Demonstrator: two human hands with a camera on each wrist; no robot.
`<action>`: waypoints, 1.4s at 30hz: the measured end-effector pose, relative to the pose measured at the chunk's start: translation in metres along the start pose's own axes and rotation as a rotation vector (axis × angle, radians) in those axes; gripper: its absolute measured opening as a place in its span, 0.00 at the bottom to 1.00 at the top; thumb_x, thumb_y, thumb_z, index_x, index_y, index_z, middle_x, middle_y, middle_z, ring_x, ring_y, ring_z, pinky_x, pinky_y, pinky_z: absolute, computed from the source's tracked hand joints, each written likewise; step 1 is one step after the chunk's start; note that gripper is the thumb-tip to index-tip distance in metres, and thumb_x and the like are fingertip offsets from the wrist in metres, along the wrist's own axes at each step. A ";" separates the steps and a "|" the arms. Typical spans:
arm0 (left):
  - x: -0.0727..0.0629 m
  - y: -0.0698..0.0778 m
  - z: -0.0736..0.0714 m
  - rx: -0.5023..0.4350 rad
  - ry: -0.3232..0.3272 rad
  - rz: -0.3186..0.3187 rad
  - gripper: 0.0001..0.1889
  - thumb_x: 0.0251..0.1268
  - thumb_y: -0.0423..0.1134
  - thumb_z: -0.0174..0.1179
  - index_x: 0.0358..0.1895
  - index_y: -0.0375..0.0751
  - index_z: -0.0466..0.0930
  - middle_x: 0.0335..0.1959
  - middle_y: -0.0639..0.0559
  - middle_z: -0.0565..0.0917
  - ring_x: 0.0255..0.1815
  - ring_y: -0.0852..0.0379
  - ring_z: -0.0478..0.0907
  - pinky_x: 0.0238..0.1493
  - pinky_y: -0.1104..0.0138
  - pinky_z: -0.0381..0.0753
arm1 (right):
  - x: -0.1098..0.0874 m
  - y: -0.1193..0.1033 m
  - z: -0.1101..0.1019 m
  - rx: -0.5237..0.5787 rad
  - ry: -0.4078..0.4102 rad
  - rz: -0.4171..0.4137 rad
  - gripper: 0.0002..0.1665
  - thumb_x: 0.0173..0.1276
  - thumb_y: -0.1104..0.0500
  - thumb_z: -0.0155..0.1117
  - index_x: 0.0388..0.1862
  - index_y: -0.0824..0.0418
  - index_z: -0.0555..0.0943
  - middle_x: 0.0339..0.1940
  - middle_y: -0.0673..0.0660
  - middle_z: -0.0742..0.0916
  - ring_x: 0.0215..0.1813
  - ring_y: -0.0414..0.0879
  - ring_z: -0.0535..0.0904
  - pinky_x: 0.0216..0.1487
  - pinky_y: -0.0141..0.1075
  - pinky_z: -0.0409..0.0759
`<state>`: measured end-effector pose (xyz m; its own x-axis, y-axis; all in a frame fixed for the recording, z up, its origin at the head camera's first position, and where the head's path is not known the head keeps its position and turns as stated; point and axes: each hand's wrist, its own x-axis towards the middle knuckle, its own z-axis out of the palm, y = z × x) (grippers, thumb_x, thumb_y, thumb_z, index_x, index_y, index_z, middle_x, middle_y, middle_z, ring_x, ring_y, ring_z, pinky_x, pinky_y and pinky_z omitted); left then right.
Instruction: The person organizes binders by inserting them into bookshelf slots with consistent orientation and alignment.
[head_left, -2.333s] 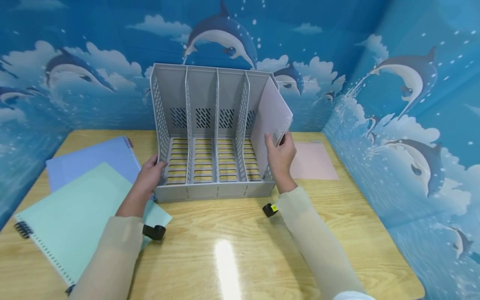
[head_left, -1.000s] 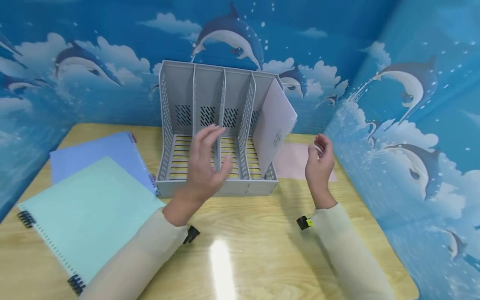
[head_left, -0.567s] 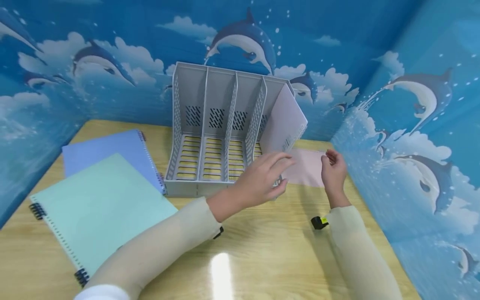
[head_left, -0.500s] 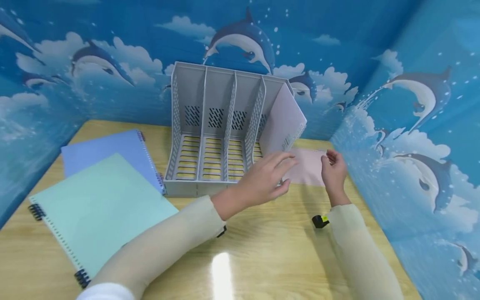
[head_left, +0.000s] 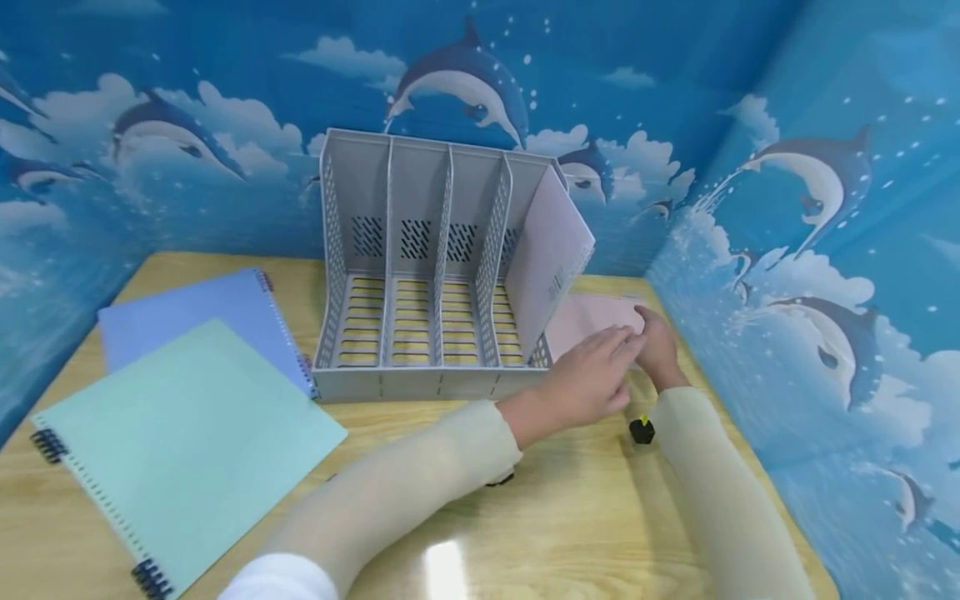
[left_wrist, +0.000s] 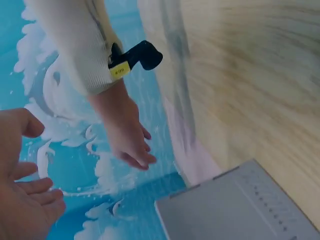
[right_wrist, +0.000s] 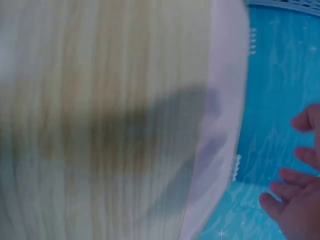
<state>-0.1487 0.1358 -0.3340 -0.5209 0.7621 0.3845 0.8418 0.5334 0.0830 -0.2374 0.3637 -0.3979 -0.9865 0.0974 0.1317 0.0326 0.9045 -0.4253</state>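
Note:
A pink spiral notebook (head_left: 583, 315) lies on the table right of a grey file rack (head_left: 442, 382). My left hand (head_left: 588, 379) reaches across the rack's front right corner, over the notebook's near part. My right hand (head_left: 658, 346) is just beyond it, at the notebook's right side. In the left wrist view the left hand (left_wrist: 25, 195) and right hand (left_wrist: 125, 135) are apart, fingers loosely bent and holding nothing. The right wrist view shows the right hand (right_wrist: 300, 200) off the pink notebook (right_wrist: 227, 75), which bears shadows. A pale pinkish notebook (head_left: 551, 250) leans upright in the rack's rightmost slot.
Left of the rack, a green spiral notebook (head_left: 195, 450) overlaps a blue one (head_left: 195, 317) on the wooden table (head_left: 570, 533). Dolphin-printed walls (head_left: 247, 50) close off the back and sides.
Both hands have let go: the left of the rack's left side, the right of the notebook in the rightmost slot. The left hand has crossed rightward to beside the right hand over the pink notebook.

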 end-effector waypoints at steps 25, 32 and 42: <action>0.014 0.017 0.078 0.478 -0.467 -0.176 0.28 0.81 0.42 0.30 0.79 0.42 0.42 0.79 0.45 0.47 0.78 0.50 0.46 0.76 0.63 0.49 | -0.001 0.017 0.017 -0.442 -0.402 -0.323 0.33 0.77 0.53 0.47 0.72 0.72 0.61 0.67 0.74 0.72 0.65 0.70 0.68 0.66 0.63 0.63; 0.006 0.022 0.094 0.507 -0.459 -0.161 0.26 0.81 0.41 0.28 0.78 0.47 0.47 0.78 0.49 0.53 0.77 0.52 0.49 0.76 0.64 0.51 | -0.021 0.035 0.024 -0.462 -0.241 -0.357 0.26 0.76 0.57 0.47 0.66 0.71 0.70 0.58 0.75 0.79 0.56 0.69 0.76 0.60 0.61 0.71; 0.002 0.008 0.109 0.537 -0.500 -0.195 0.26 0.81 0.40 0.27 0.78 0.49 0.47 0.78 0.51 0.52 0.78 0.52 0.48 0.77 0.61 0.49 | -0.021 0.024 0.029 -0.500 -0.191 -0.475 0.22 0.74 0.58 0.50 0.60 0.69 0.76 0.53 0.71 0.83 0.54 0.65 0.79 0.61 0.62 0.70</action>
<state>-0.1585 0.1816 -0.4324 -0.7633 0.6427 -0.0647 0.6097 0.6837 -0.4011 -0.2202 0.3712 -0.4374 -0.9218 -0.3869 0.0221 -0.3827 0.9178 0.1060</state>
